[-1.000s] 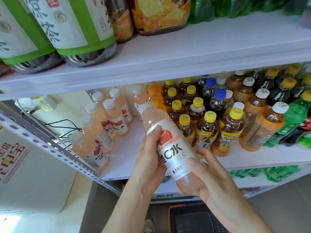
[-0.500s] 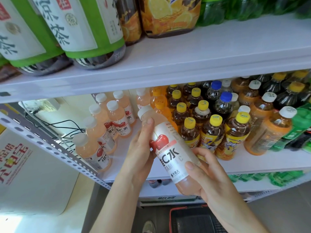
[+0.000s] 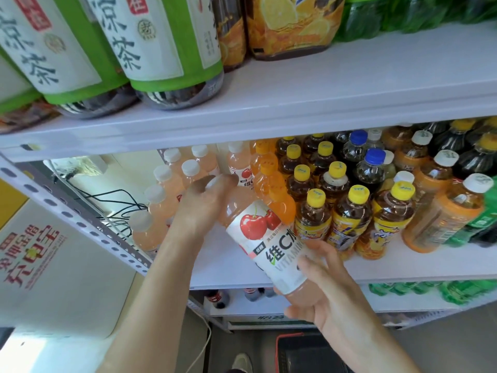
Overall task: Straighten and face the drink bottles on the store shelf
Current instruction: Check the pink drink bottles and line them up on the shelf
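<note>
A pale pink cherry drink bottle (image 3: 271, 243) with a white label is held tilted in front of the middle shelf (image 3: 403, 267), its top leaning toward the back left. My left hand (image 3: 204, 208) grips its neck and cap. My right hand (image 3: 322, 294) holds its base from below, thumb on the label. Matching pink bottles with white caps (image 3: 156, 208) stand in rows on the shelf's left side. An orange bottle (image 3: 271, 189) stands just behind the held one.
Yellow-capped tea bottles (image 3: 349, 219), blue-capped dark bottles (image 3: 368, 168) and orange and green bottles fill the shelf's right. Large green-label tea bottles (image 3: 158, 47) stand on the upper shelf (image 3: 322, 87). Black cables (image 3: 113, 203) run at the back left. A red basket (image 3: 304, 351) sits on the floor.
Both hands have carried the cherry bottle up and in toward the shelf. My left hand slid up from the label to the neck and cap, and the label's cherry picture now faces me.
</note>
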{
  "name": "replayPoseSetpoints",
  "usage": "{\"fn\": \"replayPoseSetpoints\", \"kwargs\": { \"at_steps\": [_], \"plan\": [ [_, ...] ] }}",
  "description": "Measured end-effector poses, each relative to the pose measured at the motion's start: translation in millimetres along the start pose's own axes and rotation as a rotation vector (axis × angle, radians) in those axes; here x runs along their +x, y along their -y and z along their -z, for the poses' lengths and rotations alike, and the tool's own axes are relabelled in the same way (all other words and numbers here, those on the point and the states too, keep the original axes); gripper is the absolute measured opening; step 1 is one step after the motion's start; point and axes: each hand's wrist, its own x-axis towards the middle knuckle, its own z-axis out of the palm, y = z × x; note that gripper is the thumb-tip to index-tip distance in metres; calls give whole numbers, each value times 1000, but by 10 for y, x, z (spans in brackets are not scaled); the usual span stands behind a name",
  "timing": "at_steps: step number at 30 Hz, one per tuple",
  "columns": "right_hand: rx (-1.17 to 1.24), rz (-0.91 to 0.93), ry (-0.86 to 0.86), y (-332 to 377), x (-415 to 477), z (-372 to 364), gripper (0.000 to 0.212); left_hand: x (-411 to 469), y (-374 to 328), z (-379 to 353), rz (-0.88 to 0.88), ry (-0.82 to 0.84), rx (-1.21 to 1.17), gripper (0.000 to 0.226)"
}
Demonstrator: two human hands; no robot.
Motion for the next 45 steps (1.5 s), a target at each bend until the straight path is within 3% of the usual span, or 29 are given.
{"fn": "replayPoseSetpoints", "kwargs": {
  "at_steps": [1,2,4,7,10,13,18,21,26,30,36,42,45],
  "plan": [
    [98,-12,38,-45,81,25,40,25,-16,54,-11,5,70,17],
    [99,-17,-38,-27,95,-21,48,44,-34,106,-28,11,139,20],
    [183,3,-82,-49,100,-11,48,61,-35,223,-97,70,224,24],
    [297,-178,-129,-12,218,-42,46,48,11,420,-160,356,122,15],
    [222,-376,-142,-55,289,-30,63,39,94,576,-216,560,-2,28],
    [310,-433,-111,-152,375,-31,73,50,118,624,-283,451,117,25],
    [356,-280,-175,-228,531,-144,56,104,181,639,-370,121,473,44],
    [250,-214,-211,-284,612,-152,44,108,168,644,-391,79,517,43],
    [-29,-154,-280,-376,796,-209,31,127,108,726,-423,141,597,21],
    [-271,-34,-306,-436,872,-217,17,257,133,739,-503,118,879,35],
    [-694,258,-261,-424,736,-170,26,693,408,651,-498,80,1185,43],
    [-1291,801,-399,-136,656,-279,27,944,598,536,-415,75,1336,50],
    [-1511,820,-472,10,733,-299,42,1013,612,509,-374,40,1367,50]
  ]
}}
